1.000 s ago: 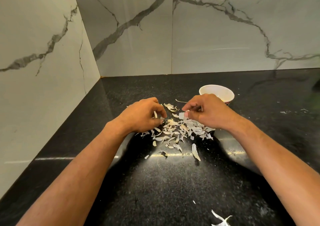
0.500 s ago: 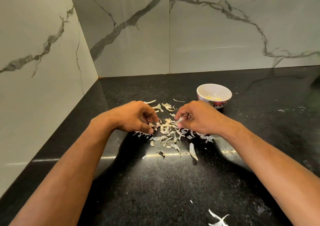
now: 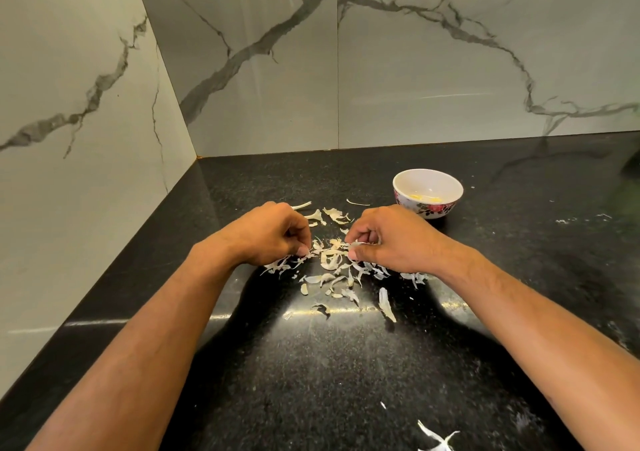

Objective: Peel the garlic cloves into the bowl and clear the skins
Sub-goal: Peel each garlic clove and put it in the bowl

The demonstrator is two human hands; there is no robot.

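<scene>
Both hands down in the skins (image 3: 332, 263) now, mid-table, a bit toward the back-left corner. Left hand (image 3: 273, 234): fingers curled in, tips pinching at scraps on its side of the pile. Right hand (image 3: 388, 239): fingers curled too, thumb and forefinger nipping a pale strip at the pile's right edge. Looks like the gathering stage, I'd say, w/ peeling mostly done.

Risks from here: these skins are papery and feather-light, so a quick sweep or a puff of air probably scatters them instead of bunching them. Strays already sit apart, e.g. a long sliver (image 3: 386, 300) nearer the front edge and a curl (image 3: 436, 438) right at the front; easy to miss. A wide right-arm swing could also knock the bowl (image 3: 427, 180), which stands just beyond that hand toward the back-right.

Skins look dry, whitish-tan, curled, torn small. Bowl's white w/ a floral band, a few yellowish cloves (image 3: 420, 197) at the bottom.
</scene>
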